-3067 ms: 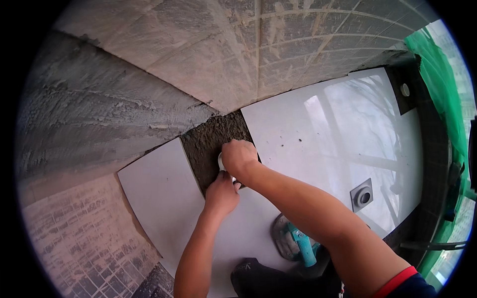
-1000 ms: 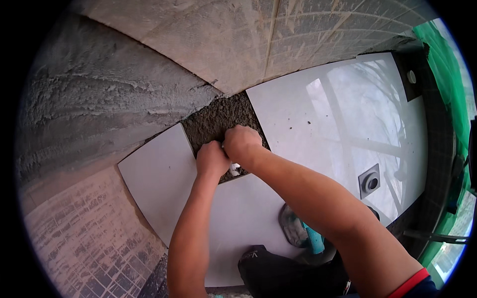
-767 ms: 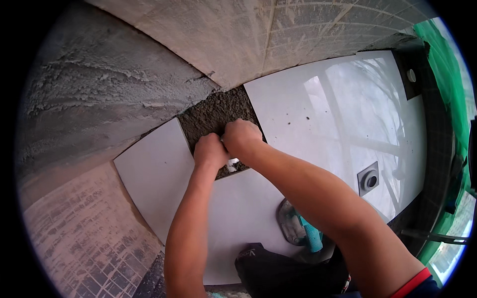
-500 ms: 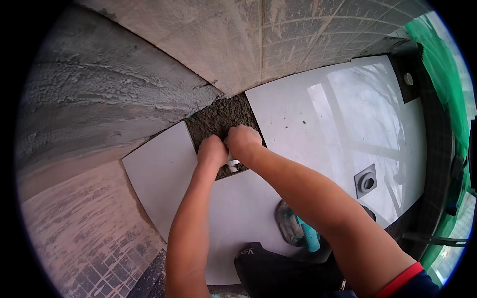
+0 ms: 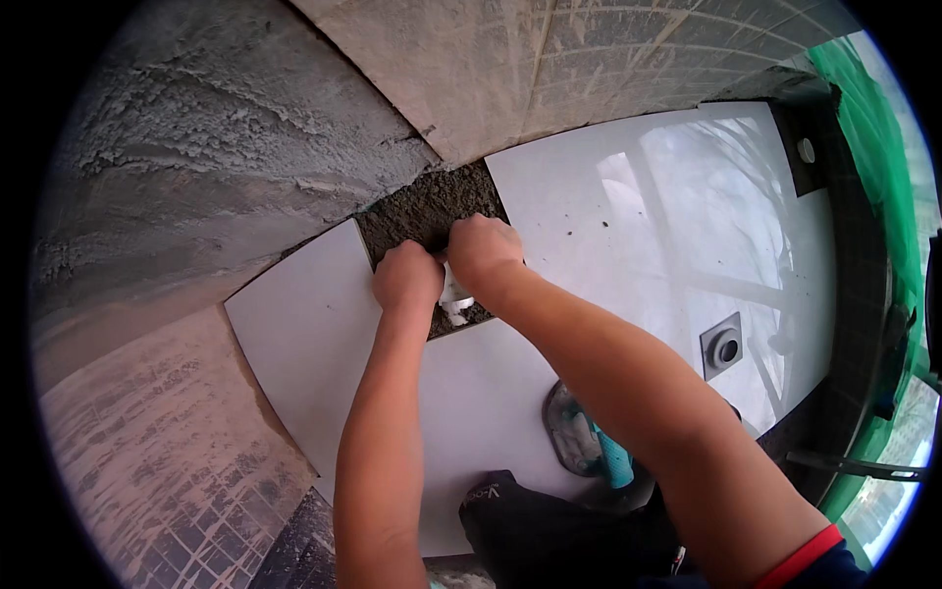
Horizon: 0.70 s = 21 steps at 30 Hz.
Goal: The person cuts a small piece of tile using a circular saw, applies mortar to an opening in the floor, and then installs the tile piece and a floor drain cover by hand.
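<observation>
Both my arms reach forward into a gap between pale glossy floor tiles, where rough dark mortar [image 5: 432, 201] lies exposed. My left hand [image 5: 407, 277] is closed at the left side of the gap. Beside it, my right hand [image 5: 485, 251] is closed too, its knuckles toward me. A white piece, perhaps a plastic pipe end [image 5: 455, 298], shows between and just below the hands. My fingertips are hidden, so what they grip cannot be made out. A smaller tile [image 5: 304, 309] borders the gap on the left, and a large tile [image 5: 579, 255] on the right.
Behind the gap rise a rough cement wall [image 5: 226, 137] and a backing-board wall [image 5: 471, 69]. A square grey drain fitting [image 5: 724, 348] sits on the large tile. A tool with a teal handle [image 5: 615, 461] stands by my dark-clothed leg [image 5: 520, 520]. Green netting [image 5: 868, 137] hangs at right.
Both hands have shifted slightly in the gap, the left one a little leftward. More of the white piece shows below them. The view has tilted somewhat.
</observation>
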Motion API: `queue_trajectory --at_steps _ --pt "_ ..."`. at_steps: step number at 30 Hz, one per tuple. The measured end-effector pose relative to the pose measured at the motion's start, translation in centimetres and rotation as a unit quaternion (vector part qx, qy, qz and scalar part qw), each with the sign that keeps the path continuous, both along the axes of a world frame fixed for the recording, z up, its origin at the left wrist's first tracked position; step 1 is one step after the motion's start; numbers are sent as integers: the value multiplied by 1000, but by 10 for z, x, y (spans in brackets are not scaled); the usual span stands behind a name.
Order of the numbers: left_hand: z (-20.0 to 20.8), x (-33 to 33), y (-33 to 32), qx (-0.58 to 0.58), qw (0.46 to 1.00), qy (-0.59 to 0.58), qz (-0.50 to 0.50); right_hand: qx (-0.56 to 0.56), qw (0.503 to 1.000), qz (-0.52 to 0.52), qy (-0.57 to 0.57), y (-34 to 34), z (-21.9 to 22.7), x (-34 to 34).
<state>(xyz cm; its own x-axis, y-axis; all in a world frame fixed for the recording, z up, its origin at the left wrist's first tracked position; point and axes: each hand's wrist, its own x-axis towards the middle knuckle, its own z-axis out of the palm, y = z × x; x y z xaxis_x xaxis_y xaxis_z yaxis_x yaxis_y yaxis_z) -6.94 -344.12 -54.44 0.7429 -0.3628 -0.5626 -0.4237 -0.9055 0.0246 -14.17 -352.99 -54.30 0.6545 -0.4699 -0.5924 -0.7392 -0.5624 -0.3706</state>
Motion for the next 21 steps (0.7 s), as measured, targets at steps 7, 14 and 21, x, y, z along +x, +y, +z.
queue_trajectory --at_steps 7,14,21 --pt "-1 -7 -6 3 1000 -18 0 9 999 39 -12 -6 -1 -20" --pt "-1 -5 30 -55 998 -24 -29 41 978 -55 -197 -15 59 -150" --pt "0 -123 74 -273 942 -161 -108 -18 952 -207 -224 -39 98 -322"
